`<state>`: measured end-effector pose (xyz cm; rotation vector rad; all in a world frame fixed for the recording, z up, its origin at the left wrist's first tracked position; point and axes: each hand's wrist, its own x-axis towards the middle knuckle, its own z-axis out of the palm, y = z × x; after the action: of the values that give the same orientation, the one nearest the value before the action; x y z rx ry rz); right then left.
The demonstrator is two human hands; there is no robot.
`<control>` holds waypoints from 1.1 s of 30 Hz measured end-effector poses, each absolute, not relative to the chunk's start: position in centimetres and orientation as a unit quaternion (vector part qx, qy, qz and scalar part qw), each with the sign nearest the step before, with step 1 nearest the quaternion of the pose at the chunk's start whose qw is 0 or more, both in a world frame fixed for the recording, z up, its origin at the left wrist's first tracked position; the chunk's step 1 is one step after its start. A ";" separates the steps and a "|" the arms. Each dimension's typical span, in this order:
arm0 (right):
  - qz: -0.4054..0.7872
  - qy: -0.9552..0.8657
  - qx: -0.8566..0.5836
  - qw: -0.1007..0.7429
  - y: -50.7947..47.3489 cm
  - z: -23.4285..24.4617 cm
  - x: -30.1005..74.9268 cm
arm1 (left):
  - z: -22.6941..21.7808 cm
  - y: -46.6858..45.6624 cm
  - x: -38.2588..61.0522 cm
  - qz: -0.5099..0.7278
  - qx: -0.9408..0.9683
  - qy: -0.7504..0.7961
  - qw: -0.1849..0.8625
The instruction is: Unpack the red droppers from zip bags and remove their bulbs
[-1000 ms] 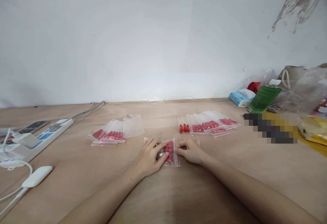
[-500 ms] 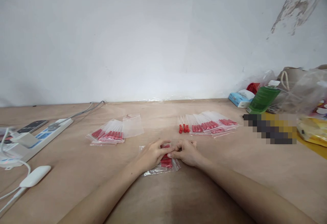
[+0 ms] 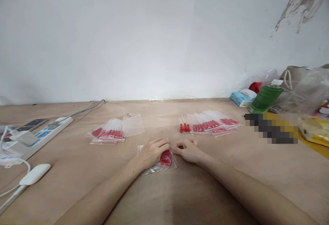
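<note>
In front of me lies a clear zip bag [image 3: 166,161] with red pieces inside. My left hand [image 3: 155,152] presses over its left part, the fingers bent round the bag and covering some of the red. At its right edge my right hand [image 3: 189,150] is closed in a pinch on the clear plastic. Beyond the right hand are a few loose red-ended, pale-tipped sticks [image 3: 185,128]. Beside them, small bags with red-ended sticks [image 3: 210,124] lie overlapped in a row. A similar overlapping group of bags [image 3: 110,132] sits to the left, next to a flat clear bag [image 3: 133,125].
At the left are a white power strip [image 3: 55,129] with plugs and cables, a phone [image 3: 33,125] and a white oval device [image 3: 38,174]. A blue box [image 3: 241,99], a green bottle [image 3: 266,96] and plastic bags [image 3: 305,95] stand at the right. A wall [image 3: 154,40] closes off the back.
My left hand and the zip bag have shifted slightly left. The two hands, whose fingertips met over the bag, are now a little apart.
</note>
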<state>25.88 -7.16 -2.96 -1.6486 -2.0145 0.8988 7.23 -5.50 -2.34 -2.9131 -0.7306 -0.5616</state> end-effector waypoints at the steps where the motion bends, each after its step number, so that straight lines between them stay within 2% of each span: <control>1: 0.314 -0.718 -0.591 0.194 -7.2 -2.9 25.7 | -2.4 -5.5 7.2 -0.186 -0.952 -0.239 0.045; 7: 0.320 -0.722 -0.574 0.218 -7.7 -2.7 25.3 | -2.1 -5.7 7.1 -0.167 -0.952 -0.254 0.025; 10: 0.297 -0.724 -0.585 0.214 -7.8 -2.8 25.3 | -1.6 -5.7 7.1 -0.149 -0.961 -0.231 0.009; 14: 0.274 -0.728 -0.590 0.214 -7.7 -3.0 25.2 | -1.7 -5.6 7.2 -0.166 -0.963 -0.207 0.041; 19: 0.225 -0.734 -0.591 0.247 -7.7 -3.5 24.9 | -1.9 -5.5 7.4 -0.165 -0.968 -0.185 0.031; 22: 0.184 -0.735 -0.599 0.258 -7.6 -3.8 25.0 | -1.5 -5.4 7.0 -0.161 -0.965 -0.205 0.007; 25: 0.203 -0.729 -0.599 0.261 -7.3 -3.9 25.4 | -1.1 -5.1 6.3 -0.197 -0.951 -0.235 -0.026; 29: 0.193 -0.712 -0.594 0.321 -6.9 -4.1 26.0 | -1.1 -5.6 5.9 -0.246 -0.925 -0.282 -0.066; 33: 0.207 -0.745 -0.537 0.337 -6.9 -4.3 26.3 | -1.3 -7.4 5.7 -0.223 -0.906 -0.346 -0.099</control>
<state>26.32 -6.94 -4.29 -1.3993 -1.9425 0.5393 5.67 -7.37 -1.31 -3.0410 -1.1596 -0.7475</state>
